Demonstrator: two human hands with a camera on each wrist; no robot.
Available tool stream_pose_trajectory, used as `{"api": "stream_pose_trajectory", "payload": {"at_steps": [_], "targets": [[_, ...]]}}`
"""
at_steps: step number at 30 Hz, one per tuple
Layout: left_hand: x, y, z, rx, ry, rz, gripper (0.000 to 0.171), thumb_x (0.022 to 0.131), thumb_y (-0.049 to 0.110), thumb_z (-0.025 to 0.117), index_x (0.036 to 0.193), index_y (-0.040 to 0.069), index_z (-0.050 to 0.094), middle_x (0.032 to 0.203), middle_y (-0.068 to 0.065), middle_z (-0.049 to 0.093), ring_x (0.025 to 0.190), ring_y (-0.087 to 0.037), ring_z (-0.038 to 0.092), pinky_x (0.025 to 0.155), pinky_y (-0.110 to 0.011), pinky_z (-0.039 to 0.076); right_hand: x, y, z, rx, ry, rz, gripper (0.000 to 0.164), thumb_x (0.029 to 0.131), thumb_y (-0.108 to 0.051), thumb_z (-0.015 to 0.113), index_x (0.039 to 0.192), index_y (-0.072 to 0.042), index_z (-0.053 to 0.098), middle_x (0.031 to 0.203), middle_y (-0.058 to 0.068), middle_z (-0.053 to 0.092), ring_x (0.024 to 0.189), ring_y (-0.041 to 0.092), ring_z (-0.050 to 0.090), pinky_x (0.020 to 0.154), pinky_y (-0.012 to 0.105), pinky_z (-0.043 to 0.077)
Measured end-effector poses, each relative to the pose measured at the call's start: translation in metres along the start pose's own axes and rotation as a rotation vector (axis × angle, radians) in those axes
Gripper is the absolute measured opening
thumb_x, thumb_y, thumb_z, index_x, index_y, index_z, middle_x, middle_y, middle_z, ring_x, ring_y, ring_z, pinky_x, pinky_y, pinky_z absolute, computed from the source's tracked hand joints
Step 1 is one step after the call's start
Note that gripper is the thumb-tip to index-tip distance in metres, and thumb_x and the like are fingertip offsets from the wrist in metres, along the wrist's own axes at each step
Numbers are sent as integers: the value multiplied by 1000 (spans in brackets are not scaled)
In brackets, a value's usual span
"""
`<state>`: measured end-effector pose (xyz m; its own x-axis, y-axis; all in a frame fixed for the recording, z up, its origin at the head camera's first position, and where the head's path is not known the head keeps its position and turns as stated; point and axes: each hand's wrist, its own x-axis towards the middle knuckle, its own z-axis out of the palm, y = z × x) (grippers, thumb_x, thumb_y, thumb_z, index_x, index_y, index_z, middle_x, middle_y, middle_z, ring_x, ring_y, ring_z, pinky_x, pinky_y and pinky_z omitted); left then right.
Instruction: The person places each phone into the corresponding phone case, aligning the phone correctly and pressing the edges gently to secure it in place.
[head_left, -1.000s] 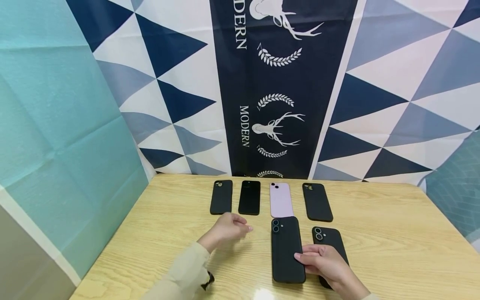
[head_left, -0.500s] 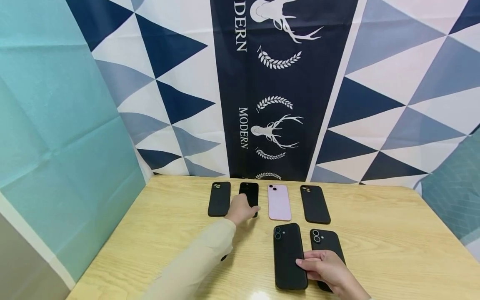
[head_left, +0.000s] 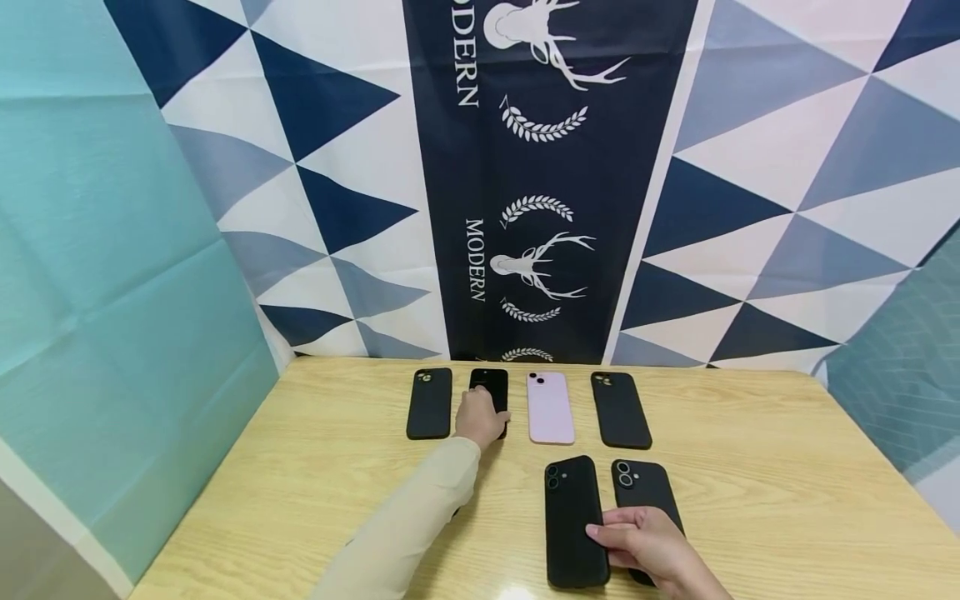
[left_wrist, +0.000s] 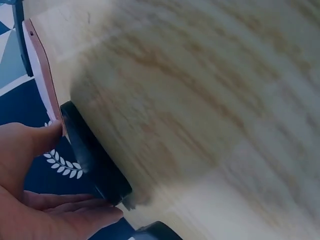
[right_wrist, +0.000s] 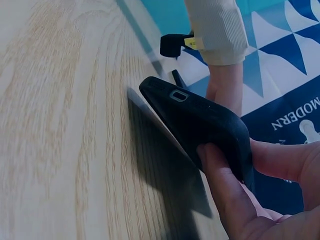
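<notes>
A patterned backdrop (head_left: 472, 167) with deer heads and triangles stands along the far side of the worktop (head_left: 315, 467), and a teal sheet (head_left: 112, 275) hangs on the left. The left sleeve (head_left: 408, 525) reaches across from the near side, covering part of the wood.

In the far row, from left to right, lie a black case (head_left: 429, 403), a glossy black phone (head_left: 498, 382), a pink phone (head_left: 550, 408) and another black case (head_left: 621, 412). The left hand (head_left: 477, 414) covers the glossy phone's near left part; the wrist view shows its thumb and fingers pinching that phone from opposite sides. The pink phone is just beside it on the right.

On the near side, the right hand (head_left: 647, 542) grips the long right edge of a black-cased phone (head_left: 573, 517), which tilts above the wood. This hand partly hides a second near black piece (head_left: 647, 487), a phone or a case, lying to the right.

Counted: six flat pieces, five black and one pink; four far, two near. The two hands are well apart.
</notes>
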<state>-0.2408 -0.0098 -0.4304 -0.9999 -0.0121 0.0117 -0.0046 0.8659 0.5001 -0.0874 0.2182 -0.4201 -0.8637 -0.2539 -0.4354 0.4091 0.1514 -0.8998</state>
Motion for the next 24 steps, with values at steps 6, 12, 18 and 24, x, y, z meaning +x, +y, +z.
{"api": "stream_pose_trajectory", "payload": {"at_steps": [6,12,18,24], "targets": [[-2,-4,-3,-59,17,-24,65,84,21,78,130,-14,51,126,-30,59,109,-39,64,86,-42,59,5,-2,9,-59,75,34,34,86,-10,72,108,15,63,85,3,77,75,7,71,70,27,61],[3,-6,-5,-46,44,16,52,82,22,80,118,-10,60,113,-26,65,98,-37,67,83,-41,59,13,-11,22,-444,325,67,34,81,-10,77,105,10,64,79,5,69,72,12,66,63,31,58],[5,0,-2,-9,52,10,38,81,26,81,98,-3,64,97,-20,67,87,-32,68,75,-38,60,11,-17,23,-784,411,-50,32,75,-18,84,94,4,71,71,-1,67,69,13,58,61,29,49],[6,0,1,18,59,5,32,79,26,83,90,-2,73,87,-16,74,78,-28,71,68,-35,60,11,-16,25,-873,433,-55,32,69,-19,88,87,3,73,68,1,68,70,15,62,66,38,54]]}}
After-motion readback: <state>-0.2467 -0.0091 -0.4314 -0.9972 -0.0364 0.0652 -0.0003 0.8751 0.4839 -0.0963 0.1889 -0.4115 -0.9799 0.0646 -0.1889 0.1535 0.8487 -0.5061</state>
